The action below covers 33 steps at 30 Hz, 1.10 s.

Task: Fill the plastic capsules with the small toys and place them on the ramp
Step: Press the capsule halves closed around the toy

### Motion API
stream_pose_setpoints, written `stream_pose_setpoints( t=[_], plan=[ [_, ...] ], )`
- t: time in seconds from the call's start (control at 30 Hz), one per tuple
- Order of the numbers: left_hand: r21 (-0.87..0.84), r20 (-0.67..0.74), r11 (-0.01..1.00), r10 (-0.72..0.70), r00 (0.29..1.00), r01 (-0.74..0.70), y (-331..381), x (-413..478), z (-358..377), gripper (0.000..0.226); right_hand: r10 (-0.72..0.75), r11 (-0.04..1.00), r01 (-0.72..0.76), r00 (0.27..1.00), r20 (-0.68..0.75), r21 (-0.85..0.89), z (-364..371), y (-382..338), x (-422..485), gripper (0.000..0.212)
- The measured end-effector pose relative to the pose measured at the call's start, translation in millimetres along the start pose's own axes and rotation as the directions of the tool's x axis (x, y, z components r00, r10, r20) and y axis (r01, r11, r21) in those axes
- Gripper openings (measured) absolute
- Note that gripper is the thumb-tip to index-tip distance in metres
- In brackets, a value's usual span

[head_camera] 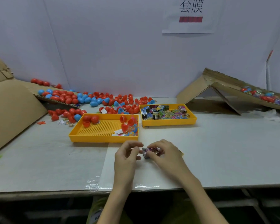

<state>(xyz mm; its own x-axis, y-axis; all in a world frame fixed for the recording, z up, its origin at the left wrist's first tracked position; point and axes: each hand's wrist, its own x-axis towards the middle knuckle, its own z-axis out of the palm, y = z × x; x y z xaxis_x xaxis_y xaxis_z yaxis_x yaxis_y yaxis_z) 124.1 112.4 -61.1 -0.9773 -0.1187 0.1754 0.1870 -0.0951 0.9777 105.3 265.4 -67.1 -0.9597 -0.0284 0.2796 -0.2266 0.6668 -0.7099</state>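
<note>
Both hands are low over the worktop (225,151), close to its front edge, with one small toy packet (148,151) between them. The right hand (166,153) has its fingers (152,145) curled over the top and right end of the packet. The left hand (127,155) looks to be pinching the other end between thumb and forefinger, though that contact is small and hard to read. The packet lies crosswise, long axis running side to side between the hands, left end a touch higher and pointing at the left palm, right end buried under the right hand. Here's the worry: no capsule is in either hand, so the packet has to be kept small while one hand lets go to fetch a shell. The nearest red capsule halves (90,119) sit at the far left of the yellow tray (103,138), a reach away. Ease the pinch and I'd expect the crinkly wrapper to spring back open, or skid off the worktop's front edge. Stuffed in lengthwise, it may jam the halves so they won't snap shut, and a half-closed capsule could pop apart on the cardboard ramp (229,92) at the right. More packets wait in the second tray (168,124).
</note>
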Motion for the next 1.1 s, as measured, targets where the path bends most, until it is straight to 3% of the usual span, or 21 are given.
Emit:
stream_pose_setpoints(
  t=[0.17, 0.33, 0.4, 0.47, 0.57, 0.63, 0.7, 0.77, 0.93, 1.03, 1.1],
  plan=[
    [0.010, 0.003, 1.000, 0.006, 1.000, -0.006, -1.0, 0.0, 1.5, 0.037, 0.037, 0.991, -0.027, 0.997, -0.073, 0.134, -3.0, 3.8, -1.2, 0.008],
    [0.074, 0.056, 0.997, -0.028, 0.998, 0.024, 13.7, 7.3, -3.7, 0.024, 0.047, 0.983, -0.024, 0.991, -0.122, 0.180, -4.2, 6.1, -1.7, 0.010],
    [0.143, 0.098, 0.990, -0.016, 0.995, 0.001, 29.0, 25.7, -16.8, 0.023, 0.036, 0.984, -0.010, 0.989, -0.141, 0.180, -3.7, 7.0, -1.3, 0.011],
    [0.322, 0.054, 0.943, 0.063, 0.997, -0.077, 44.5, 56.7, -35.9, 0.022, 0.020, 0.986, 0.009, 0.985, -0.169, 0.167, -2.9, 7.0, -1.8, 0.014],
    [0.698, -0.079, 0.710, 0.209, 0.975, -0.096, 56.8, 114.6, -67.5, 0.015, -0.035, 0.986, 0.066, 0.980, -0.193, 0.153, -2.6, 6.0, -3.3, 0.019],
    [0.892, -0.068, 0.449, 0.252, 0.965, -0.054, 52.6, 148.1, -82.8, 0.027, -0.063, 0.989, 0.085, 0.983, -0.174, 0.124, -1.2, 6.2, -3.6, 0.015],
    [0.990, 0.002, 0.137, 0.249, 0.969, -0.038, 46.2, 170.4, -90.8, 0.029, -0.075, 0.991, 0.091, 0.984, -0.159, 0.098, -0.2, 5.1, -3.7, 0.014],
    [0.999, 0.044, -0.026, 0.234, 0.971, -0.039, 40.9, 182.5, -95.0, 0.022, -0.079, 0.992, 0.093, 0.987, -0.143, 0.091, -0.2, 3.6, -4.8, 0.019],
    [0.992, 0.078, -0.113, 0.195, 0.978, -0.057, 29.3, 193.1, -103.8, 0.018, -0.103, 0.992, 0.114, 0.981, -0.163, 0.056, -0.5, 4.9, -6.3, 0.023],
    [0.991, 0.117, -0.090, 0.228, 0.967, -0.099, 25.5, 190.0, -103.5, 0.009, -0.119, 0.990, 0.131, 0.978, -0.173, 0.058, -0.8, 5.3, -6.2, 0.025],
    [0.992, 0.120, -0.066, 0.230, 0.966, -0.108, 26.8, 188.2, -100.8, 0.015, -0.134, 0.988, 0.146, 0.974, -0.184, 0.052, -1.2, 4.2, -6.6, 0.027]
  ],
)
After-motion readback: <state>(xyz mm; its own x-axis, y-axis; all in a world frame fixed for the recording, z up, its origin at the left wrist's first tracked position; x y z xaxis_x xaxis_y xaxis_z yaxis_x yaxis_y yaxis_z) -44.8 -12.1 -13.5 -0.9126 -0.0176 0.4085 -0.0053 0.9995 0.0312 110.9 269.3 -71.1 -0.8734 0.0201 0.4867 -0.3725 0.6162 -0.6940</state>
